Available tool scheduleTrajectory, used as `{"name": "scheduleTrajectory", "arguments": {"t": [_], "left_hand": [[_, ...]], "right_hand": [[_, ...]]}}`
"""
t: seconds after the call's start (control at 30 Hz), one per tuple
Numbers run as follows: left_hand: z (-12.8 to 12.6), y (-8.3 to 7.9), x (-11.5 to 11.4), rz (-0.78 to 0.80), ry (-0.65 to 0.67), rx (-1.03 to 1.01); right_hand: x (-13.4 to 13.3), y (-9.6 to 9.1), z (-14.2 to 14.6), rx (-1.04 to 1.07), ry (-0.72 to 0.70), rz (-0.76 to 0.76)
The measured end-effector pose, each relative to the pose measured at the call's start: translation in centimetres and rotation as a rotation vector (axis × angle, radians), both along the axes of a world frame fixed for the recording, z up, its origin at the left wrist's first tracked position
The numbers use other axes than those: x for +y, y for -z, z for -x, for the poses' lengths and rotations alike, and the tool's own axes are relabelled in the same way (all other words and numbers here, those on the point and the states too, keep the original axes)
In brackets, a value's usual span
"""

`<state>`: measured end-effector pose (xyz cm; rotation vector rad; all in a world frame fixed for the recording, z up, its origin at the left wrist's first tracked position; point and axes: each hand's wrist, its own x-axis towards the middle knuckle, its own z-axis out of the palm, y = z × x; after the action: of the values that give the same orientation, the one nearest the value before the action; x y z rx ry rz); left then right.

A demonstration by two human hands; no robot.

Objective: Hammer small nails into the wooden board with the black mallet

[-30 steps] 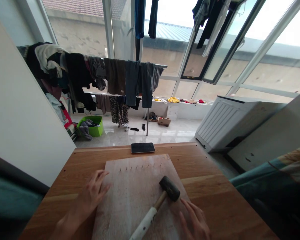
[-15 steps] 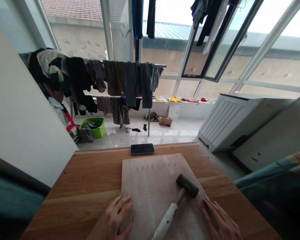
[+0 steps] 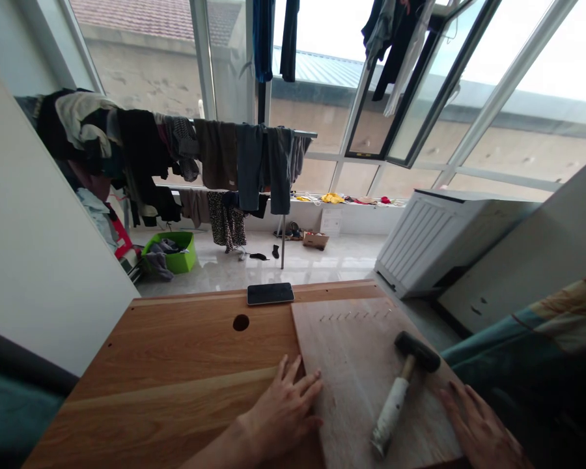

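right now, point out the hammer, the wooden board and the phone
Hammer [image 3: 396, 397], head view: its white handle.
Wooden board [image 3: 349, 371], head view: bare surface left of the hammer.
Phone [image 3: 270, 294], head view: its dark screen.

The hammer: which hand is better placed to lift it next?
Probably the right hand: it is at the right edge of the board, close to the head of the hammer. The left hand is at the opposite edge, farther from that head.

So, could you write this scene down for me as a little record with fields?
Board: on the wooden table, row of nails near its far edge
Hammer: lying on the board, handle toward the person
Left hand: fingers spread at the board's left edge
Right hand: at the board's right edge
Phone: on the table, near its far edge
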<state>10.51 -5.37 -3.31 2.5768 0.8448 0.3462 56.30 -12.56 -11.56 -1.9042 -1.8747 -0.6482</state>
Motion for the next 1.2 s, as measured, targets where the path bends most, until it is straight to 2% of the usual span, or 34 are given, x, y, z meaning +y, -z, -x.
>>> {"name": "scheduleTrajectory", "arguments": {"t": [0.13, 0.27, 0.43, 0.53, 0.63, 0.73, 0.83, 0.97, 1.1, 1.2], "left_hand": [[0.5, 0.0, -0.4, -0.138, -0.074, 0.012], [2.4, -0.9, -1.1, -0.267, -0.127, 0.024], [7.5, -1.0, -2.6, -0.384, -0.222, 0.050], [11.1, -0.6, -3.5, -0.468, -0.303, 0.049], [14.2, -0.2, -4.1, -0.513, -0.350, 0.021], [16.0, -0.1, -4.0, -0.465, -0.394, 0.005], [16.3, -0.3, -3.1, -0.389, -0.458, -0.023], [15.3, -0.8, -0.7, -0.305, -0.527, -0.118], [14.0, -0.9, 1.3, -0.245, -0.586, -0.187], [13.6, -0.8, 1.9, -0.207, -0.599, -0.209]], "right_hand": [[0.2, 0.5, -1.3, -0.178, -0.074, 0.091], [-0.4, -0.1, 0.2, 0.002, -0.121, 0.130], [-1.7, -1.5, 6.7, 0.336, -0.068, 0.211], [-2.0, -2.6, 11.1, 0.444, 0.002, 0.167], [-1.4, -3.8, 14.1, 0.507, -0.028, 0.154], [0.4, -5.1, 16.2, 0.537, -0.102, 0.145], [2.6, -6.6, 18.7, 0.565, -0.186, 0.176], [5.0, -8.8, 22.7, 0.575, -0.264, 0.283], [6.3, -9.6, 25.6, 0.643, -0.205, 0.409], [6.9, -9.5, 25.8, 0.725, -0.183, 0.403]]}}
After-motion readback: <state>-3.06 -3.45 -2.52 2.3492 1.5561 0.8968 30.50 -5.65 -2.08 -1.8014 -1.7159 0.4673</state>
